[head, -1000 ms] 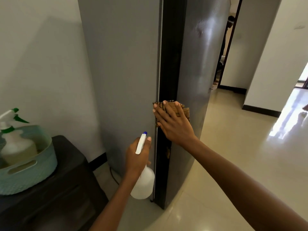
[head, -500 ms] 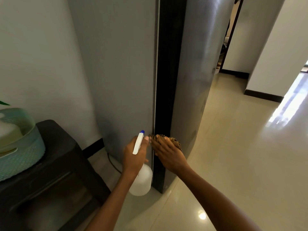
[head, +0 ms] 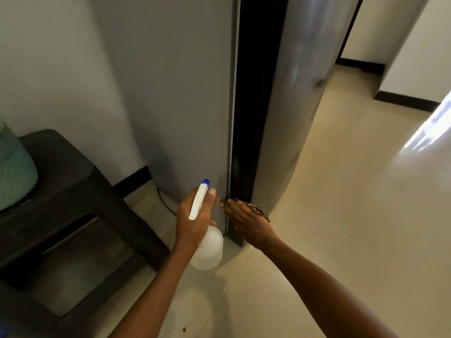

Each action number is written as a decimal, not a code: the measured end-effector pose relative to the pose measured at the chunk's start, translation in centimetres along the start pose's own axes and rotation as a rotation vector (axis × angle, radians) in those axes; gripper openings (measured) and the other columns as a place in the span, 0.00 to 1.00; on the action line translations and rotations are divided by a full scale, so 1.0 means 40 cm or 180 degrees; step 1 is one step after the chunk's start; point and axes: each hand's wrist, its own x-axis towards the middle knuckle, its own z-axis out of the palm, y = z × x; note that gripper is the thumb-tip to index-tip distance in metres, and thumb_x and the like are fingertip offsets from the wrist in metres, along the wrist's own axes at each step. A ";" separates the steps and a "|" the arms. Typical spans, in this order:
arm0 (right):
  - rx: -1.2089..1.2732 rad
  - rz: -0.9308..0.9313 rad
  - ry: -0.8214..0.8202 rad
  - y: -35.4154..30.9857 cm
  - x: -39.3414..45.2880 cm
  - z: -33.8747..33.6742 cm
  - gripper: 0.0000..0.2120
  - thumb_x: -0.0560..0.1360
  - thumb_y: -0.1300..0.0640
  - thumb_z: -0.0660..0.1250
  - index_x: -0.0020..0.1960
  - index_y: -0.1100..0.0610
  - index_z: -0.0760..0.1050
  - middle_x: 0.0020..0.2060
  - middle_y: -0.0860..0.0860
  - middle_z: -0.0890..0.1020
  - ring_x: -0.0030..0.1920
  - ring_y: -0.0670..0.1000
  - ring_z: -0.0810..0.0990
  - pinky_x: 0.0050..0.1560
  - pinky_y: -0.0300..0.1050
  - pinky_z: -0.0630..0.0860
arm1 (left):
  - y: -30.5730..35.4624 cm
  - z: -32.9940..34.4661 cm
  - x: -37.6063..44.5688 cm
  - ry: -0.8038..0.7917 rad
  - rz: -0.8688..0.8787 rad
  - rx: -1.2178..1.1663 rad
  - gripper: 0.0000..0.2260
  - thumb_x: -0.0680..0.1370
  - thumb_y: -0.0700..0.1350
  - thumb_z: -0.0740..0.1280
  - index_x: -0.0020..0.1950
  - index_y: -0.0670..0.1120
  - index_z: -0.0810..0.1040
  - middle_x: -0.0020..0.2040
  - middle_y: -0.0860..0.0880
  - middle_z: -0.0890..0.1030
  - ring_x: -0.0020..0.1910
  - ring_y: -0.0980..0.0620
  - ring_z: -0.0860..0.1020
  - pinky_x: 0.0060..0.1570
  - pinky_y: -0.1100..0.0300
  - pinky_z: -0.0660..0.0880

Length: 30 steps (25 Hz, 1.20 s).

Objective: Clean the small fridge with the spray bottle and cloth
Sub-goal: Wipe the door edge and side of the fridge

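The grey fridge [head: 175, 93] stands upright in the middle, with a black vertical strip [head: 253, 106] at its front corner. My left hand [head: 192, 220] grips a white spray bottle [head: 207, 250] by the neck, its blue-tipped nozzle pointing up. My right hand [head: 246, 223] presses a brown patterned cloth [head: 256, 208] flat against the bottom of the black strip, fingers straight. Most of the cloth is hidden under the hand.
A dark low cabinet [head: 68, 215] stands at the left with a teal basket [head: 14, 167] on top. A black cable [head: 166, 203] runs along the floor beside the fridge. Glossy cream floor tiles [head: 341, 215] spread to the right, toward a doorway [head: 361, 52].
My right hand has slid the cloth down the black strip from mid-height to near the floor. My view has tilted downward; the left hand keeps holding the bottle.
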 end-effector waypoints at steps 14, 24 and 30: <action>-0.1431 -0.0964 -0.0739 -0.204 -0.019 0.219 0.41 0.81 0.49 0.61 0.81 0.64 0.40 0.81 0.62 0.45 0.81 0.62 0.46 0.79 0.58 0.44 | -0.108 -0.003 -0.006 -0.0136 -0.0045 0.0098 0.21 0.70 0.63 0.65 0.55 0.50 0.79 0.47 0.52 0.85 0.39 0.45 0.84 0.35 0.57 0.83; -0.1328 -0.1243 -0.0908 -0.219 -0.021 0.259 0.35 0.76 0.54 0.72 0.79 0.57 0.61 0.80 0.56 0.61 0.80 0.59 0.57 0.80 0.55 0.53 | -0.124 -0.055 -0.046 -0.0431 0.0230 0.0252 0.21 0.70 0.60 0.65 0.53 0.46 0.81 0.44 0.50 0.85 0.40 0.47 0.84 0.32 0.57 0.82; 0.0034 -0.1216 -0.1457 -0.177 -0.142 0.306 0.20 0.77 0.54 0.71 0.68 0.53 0.77 0.70 0.52 0.77 0.75 0.55 0.68 0.79 0.52 0.49 | -0.092 -0.080 -0.076 -0.0558 0.0396 0.0211 0.19 0.72 0.60 0.67 0.50 0.45 0.81 0.42 0.48 0.84 0.41 0.48 0.84 0.31 0.53 0.83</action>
